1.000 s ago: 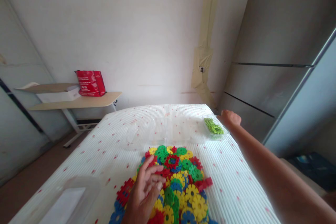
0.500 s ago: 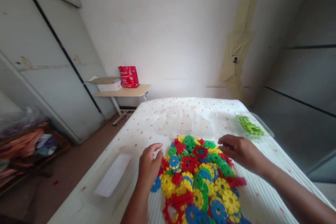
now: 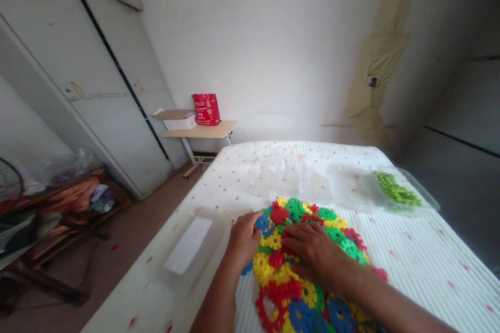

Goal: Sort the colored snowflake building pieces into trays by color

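Observation:
A heap of notched plastic discs [image 3: 300, 317] in red, yellow, green and blue lies on the white bed cover. At the heap's left edge is my left hand [image 3: 245, 235], its thumb and forefinger apart beside a blue disc [image 3: 264, 223]. My right hand [image 3: 318, 252] rests palm down over the middle of the heap, fingers stretched out, hiding the pieces below it. I see nothing gripped in either hand. Red square pieces and gear-like discs lie mixed among the rest.
On the left stands a clear plastic box [image 3: 191, 244] with a white sheet inside. Clear trays [image 3: 292, 179] lie behind the heap; the right one holds green pieces [image 3: 396, 188]. A small table [image 3: 203, 130] with a red bag [image 3: 206, 109] stands by the wall.
My right hand has come in from the heap's right edge to its middle. My left hand stays at the left edge, now closer against the discs. The view has turned slightly left.

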`<state>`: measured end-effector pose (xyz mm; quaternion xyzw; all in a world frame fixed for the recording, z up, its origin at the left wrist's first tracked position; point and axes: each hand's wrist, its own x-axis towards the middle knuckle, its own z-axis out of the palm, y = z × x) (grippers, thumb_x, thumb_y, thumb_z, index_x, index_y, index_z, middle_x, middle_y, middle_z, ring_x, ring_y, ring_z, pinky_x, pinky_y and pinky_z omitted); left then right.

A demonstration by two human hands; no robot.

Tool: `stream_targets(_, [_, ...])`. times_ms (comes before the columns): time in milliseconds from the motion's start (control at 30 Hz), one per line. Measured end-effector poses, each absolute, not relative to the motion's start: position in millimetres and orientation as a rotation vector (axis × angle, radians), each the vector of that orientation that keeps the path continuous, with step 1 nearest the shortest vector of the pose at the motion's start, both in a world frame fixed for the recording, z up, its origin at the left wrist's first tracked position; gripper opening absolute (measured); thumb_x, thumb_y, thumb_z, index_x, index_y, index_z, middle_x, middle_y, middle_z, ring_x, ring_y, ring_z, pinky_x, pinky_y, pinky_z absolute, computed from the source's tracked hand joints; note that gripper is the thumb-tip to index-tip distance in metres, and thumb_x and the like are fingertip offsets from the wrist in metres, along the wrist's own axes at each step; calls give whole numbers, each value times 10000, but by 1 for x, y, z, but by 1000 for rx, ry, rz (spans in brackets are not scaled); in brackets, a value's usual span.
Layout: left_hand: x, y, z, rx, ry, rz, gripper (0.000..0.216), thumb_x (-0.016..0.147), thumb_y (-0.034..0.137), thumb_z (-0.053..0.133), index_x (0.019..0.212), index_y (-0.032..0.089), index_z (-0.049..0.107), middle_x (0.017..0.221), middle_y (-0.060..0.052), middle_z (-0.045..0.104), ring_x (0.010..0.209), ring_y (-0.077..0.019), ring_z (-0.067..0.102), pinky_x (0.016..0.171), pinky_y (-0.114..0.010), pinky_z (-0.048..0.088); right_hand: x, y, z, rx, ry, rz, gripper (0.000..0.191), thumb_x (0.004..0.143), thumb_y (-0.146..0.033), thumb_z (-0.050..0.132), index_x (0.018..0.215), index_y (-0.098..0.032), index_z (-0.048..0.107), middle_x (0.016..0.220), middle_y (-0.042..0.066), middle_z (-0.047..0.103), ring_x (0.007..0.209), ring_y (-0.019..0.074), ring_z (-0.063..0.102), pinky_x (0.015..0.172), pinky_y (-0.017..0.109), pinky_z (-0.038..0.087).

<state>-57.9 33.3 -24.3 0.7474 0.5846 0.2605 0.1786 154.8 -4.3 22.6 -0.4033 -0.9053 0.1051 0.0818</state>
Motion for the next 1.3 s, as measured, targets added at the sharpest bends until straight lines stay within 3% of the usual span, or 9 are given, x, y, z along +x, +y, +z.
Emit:
stream_targets(167, [-58, 36, -29, 2109, 1668, 783, 448, 699, 46, 452, 1094, 175, 619, 1107, -81, 636, 1053, -190, 547, 963, -331, 382, 159, -13, 34, -1226, -2736, 355, 140, 805, -315, 553, 853, -219, 643, 921, 40, 645, 922, 209, 532, 866, 370, 314])
stream_targets(267, [-58, 37, -28, 2035, 1672, 831, 396, 737, 77, 445, 1069, 188, 629, 1078, -70, 653, 1017, -176, 571, 946, -323, 399, 160, -13, 41, -1251, -2740, 359, 202, 832, -355, 526, 743, -204, 627, 812, 30, 642, 850, 194, 550, 857, 369, 315])
stream_targets(433, [-60, 39, -24, 1853, 1675, 951, 320, 849, 231, 381, 1031, 182, 638, 1049, -64, 672, 992, -174, 598, 916, -307, 425, 145, -14, 30, -1331, -2668, 334, 319, 797, -465, 551, 984, -218, 626, 997, 85, 635, 954, 255, 538, 888, 420, 324])
stream_targets(600, [-61, 38, -21, 1708, 1611, 1020, 364, 876, 368, 364, 1052, 200, 635, 1084, -53, 670, 1029, -179, 596, 906, -281, 432, 116, -21, 11, -1200, -2707, 419, 502, 806, -506, 512, 1216, -216, 526, 1290, 143, 502, 1174, 310, 428, 1018, 491, 197])
stream_targets(733, [-63, 38, -21, 1643, 1570, 1034, 395, 877, 408, 357, 1076, 197, 624, 1049, -55, 682, 995, -190, 613, 875, -292, 453, 106, -29, 17, -976, -2750, 622, 509, 805, -530, 496, 1209, -223, 529, 1246, 106, 545, 1141, 268, 467, 1008, 442, 255])
stream_targets(833, [-64, 38, -21, 1652, 1542, 1026, 386, 865, 372, 387, 1126, 181, 598, 1104, -67, 660, 1028, -190, 596, 906, -309, 443, 116, -28, 28, -953, -2727, 588, 431, 820, -487, 507, 1173, -242, 553, 1188, 66, 587, 1092, 234, 502, 1000, 406, 283])
stream_targets(967, [-59, 36, -21, 1887, 1499, 977, 397, 831, 279, 433, 1199, 204, 561, 1242, -67, 577, 1162, -192, 498, 1015, -361, 359, 143, -9, 25, -1364, -2560, 269, 343, 858, -390, 486, 1138, -216, 582, 1226, 102, 563, 1117, 263, 488, 980, 437, 313])
stream_targets(1167, [-45, 29, -24, 2266, 1568, 645, 476, 740, 281, 588, 1204, 374, 542, 1390, -23, 423, 1264, -280, 371, 1034, -488, 289, 154, 0, -2, -1656, -2425, 42, 478, 824, -484, 512, 1205, -198, 553, 1254, 161, 537, 1160, 334, 457, 955, 512, 336])
stream_targets(1300, [-46, 31, -27, 2258, 1662, 691, 465, 742, 154, 535, 1183, 301, 566, 1324, -62, 473, 1211, -239, 435, 1018, -413, 341, 142, -13, -2, -1472, -2532, 196, 536, 847, -520, 447, 1288, -218, 481, 1336, 151, 469, 1231, 326, 388, 1021, 515, 255])
